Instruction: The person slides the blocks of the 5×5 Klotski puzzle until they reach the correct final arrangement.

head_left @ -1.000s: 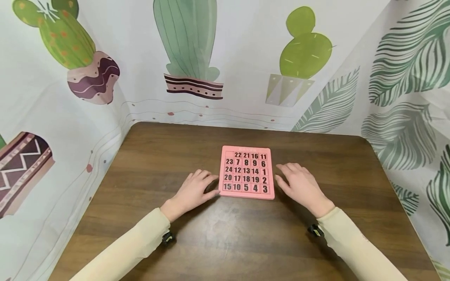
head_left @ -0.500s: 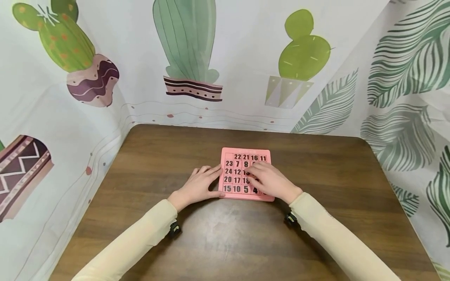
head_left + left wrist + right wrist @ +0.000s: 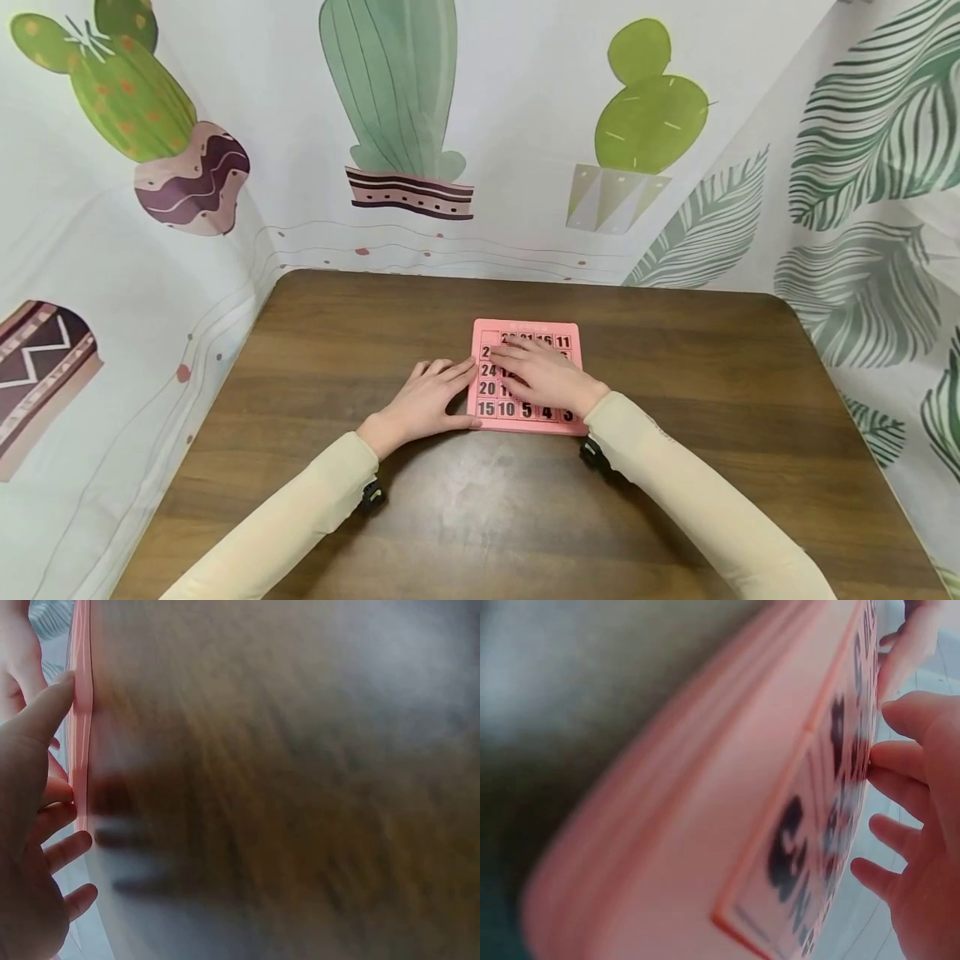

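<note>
A flat, square pink number puzzle (image 3: 527, 423) lies face up on the brown table (image 3: 480, 508), roughly square to its far edge. Its white tiles (image 3: 507, 409) bear bold black numbers; the bottom row reads 15, 10, 5, 4, 3, and the top-left cell is bare pink. The left hand (image 3: 422, 403) touches its left edge; the right hand (image 3: 551, 377) reaches over the tiles, fingertips touching them and covering several numbers.

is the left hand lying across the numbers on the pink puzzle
No, the head view shows the left hand at the left edge of the pink puzzle, while the right hand is over the numbers.
</note>
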Motion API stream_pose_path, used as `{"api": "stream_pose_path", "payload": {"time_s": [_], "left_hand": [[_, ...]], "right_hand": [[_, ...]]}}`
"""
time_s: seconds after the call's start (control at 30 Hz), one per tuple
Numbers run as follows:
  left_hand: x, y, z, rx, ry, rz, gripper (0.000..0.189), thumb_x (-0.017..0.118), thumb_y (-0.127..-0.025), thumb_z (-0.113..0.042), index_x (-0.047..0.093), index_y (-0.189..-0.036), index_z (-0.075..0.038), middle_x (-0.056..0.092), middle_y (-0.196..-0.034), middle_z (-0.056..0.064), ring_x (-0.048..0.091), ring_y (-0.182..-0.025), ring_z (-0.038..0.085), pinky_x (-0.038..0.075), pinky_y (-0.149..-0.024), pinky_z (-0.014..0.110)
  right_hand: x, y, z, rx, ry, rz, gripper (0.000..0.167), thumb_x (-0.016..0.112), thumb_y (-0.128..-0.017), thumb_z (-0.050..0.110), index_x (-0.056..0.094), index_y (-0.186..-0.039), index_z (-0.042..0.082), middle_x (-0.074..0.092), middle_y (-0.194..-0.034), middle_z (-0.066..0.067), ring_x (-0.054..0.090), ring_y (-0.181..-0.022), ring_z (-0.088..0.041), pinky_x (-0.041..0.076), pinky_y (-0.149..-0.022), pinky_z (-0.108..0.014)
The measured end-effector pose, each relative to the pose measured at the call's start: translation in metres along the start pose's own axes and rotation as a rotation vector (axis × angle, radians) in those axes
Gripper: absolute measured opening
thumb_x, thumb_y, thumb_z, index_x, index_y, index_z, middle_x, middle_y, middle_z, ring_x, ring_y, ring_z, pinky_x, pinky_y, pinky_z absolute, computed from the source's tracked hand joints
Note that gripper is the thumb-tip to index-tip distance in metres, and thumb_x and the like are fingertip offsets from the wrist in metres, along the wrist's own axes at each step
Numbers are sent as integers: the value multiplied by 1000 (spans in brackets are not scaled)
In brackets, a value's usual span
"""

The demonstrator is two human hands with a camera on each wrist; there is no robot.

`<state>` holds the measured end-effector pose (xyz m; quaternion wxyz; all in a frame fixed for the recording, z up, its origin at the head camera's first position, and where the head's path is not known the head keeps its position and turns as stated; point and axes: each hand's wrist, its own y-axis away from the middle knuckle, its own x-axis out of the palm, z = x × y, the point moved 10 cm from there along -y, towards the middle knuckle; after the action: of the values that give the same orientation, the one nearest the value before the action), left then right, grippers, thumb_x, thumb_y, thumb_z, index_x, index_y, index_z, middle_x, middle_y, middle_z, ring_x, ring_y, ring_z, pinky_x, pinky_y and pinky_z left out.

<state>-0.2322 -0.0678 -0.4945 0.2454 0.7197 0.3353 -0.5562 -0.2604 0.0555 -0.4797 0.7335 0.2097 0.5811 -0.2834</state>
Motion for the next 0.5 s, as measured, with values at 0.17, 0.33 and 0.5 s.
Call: {"api": "stream_pose_path", "payload": {"time_s": [0.17,0.33,0.5], "left_hand": [[-2,0,-1,15,-13,-6,92,68,-89,-68,47,-158,-10,43,-163,7,47,-136,29,36,-105,51],[-2,1,0,27,-26,-13,93,67,-89,-70,46,-158,-11,44,-163,6,47,-134,28,36,-104,50],[-1,1,1,20,-18,-13,93,69,-88,-68,46,-158,-10,43,-164,6,47,-134,29,36,-103,51]], "right_hand": [[-1,-8,-9,51,-7,28,53,55,-107,31,52,-154,7,47,-161,-8,31,-154,-37,26,-121,-58],[-3,-8,-9,77,-16,48,56,55,-107,31,48,-156,6,43,-163,-10,28,-155,-37,25,-122,-57],[-7,8,12,5,3,25,55,58,-106,31,51,-155,7,47,-161,-11,35,-152,-36,27,-121,-58]]}}
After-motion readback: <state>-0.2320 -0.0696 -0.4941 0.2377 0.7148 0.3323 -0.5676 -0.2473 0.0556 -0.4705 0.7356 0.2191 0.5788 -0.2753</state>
